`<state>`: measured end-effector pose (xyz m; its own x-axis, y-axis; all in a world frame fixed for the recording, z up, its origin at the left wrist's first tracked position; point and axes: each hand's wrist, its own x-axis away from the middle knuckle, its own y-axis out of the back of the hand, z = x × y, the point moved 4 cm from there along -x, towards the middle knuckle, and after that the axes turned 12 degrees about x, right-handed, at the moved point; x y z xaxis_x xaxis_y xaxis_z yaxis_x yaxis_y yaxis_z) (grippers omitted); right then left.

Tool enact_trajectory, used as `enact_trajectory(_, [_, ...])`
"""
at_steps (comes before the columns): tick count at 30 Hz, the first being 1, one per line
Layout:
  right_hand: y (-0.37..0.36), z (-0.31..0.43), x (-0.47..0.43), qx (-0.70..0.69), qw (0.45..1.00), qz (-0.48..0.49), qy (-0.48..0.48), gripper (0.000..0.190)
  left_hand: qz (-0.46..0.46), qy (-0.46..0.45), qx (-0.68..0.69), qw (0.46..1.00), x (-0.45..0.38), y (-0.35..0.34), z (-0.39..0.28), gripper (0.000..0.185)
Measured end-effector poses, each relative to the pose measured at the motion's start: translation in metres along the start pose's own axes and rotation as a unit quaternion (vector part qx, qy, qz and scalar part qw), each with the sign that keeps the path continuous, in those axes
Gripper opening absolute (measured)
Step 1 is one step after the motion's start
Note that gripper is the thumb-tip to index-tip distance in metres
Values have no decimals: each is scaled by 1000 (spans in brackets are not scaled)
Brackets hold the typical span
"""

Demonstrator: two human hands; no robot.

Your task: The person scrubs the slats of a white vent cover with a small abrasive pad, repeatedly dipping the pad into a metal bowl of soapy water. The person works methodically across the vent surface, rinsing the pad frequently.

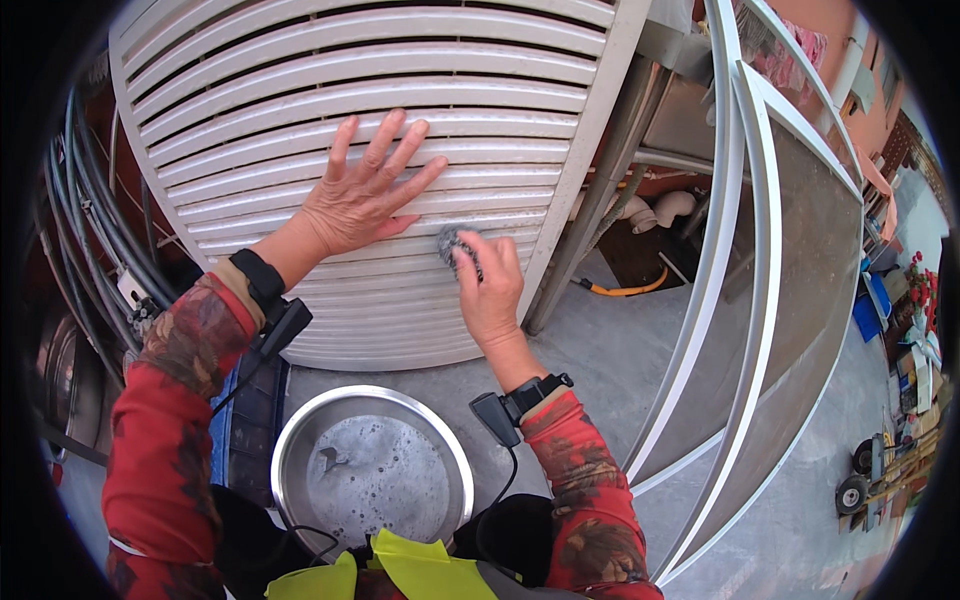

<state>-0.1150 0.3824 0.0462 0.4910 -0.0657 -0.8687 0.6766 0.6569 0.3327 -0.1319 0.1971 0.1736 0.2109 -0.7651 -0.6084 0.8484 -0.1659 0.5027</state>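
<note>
A white slatted louvre panel (pixel 352 97) stands tilted before me, its slats running across. My left hand (pixel 367 187) lies flat on the slats with fingers spread, holding nothing. Lower and to the right, my right hand (pixel 487 289) pinches a steel wool scourer (pixel 459 251) against the slats near the panel's right edge. Below the panel, a round metal basin (pixel 466 480) with soapy, foamy water sits on the floor between my knees.
Curved-looking white-framed screens (pixel 806 247) lean at the right, beside a metal post (pixel 611 172) and an orange hose end (pixel 626 290). Coiled dark hoses or cables (pixel 101 217) hang at the left. A blue crate (pixel 251 435) stands left of the basin. A wheeled cart (pixel 855 487) is far right.
</note>
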Motion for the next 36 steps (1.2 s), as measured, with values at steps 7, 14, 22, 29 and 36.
enact_trajectory(7, [68, -22, -66, 167, 964, -119, -169, 17, 9, 2, 12, 1000, 0, 1, 0, 89])
enact_trajectory(14, [38, 14, -62, 115, 993, 20, -33, 11, 33, -6, 54, 998, 2, 4, 4, 101])
enact_trajectory(22, [41, 5, -70, 135, 988, 70, -10, 14, 37, 9, 56, 998, 0, 4, 0, 113])
enact_trajectory(29, [53, -40, -63, 226, 962, -58, -141, 13, 115, -17, 32, 993, 7, 14, 4, 114])
enact_trajectory(36, [58, -64, -64, 254, 962, -22, -102, 17, 142, 33, 49, 988, 100, 55, 64, 124])
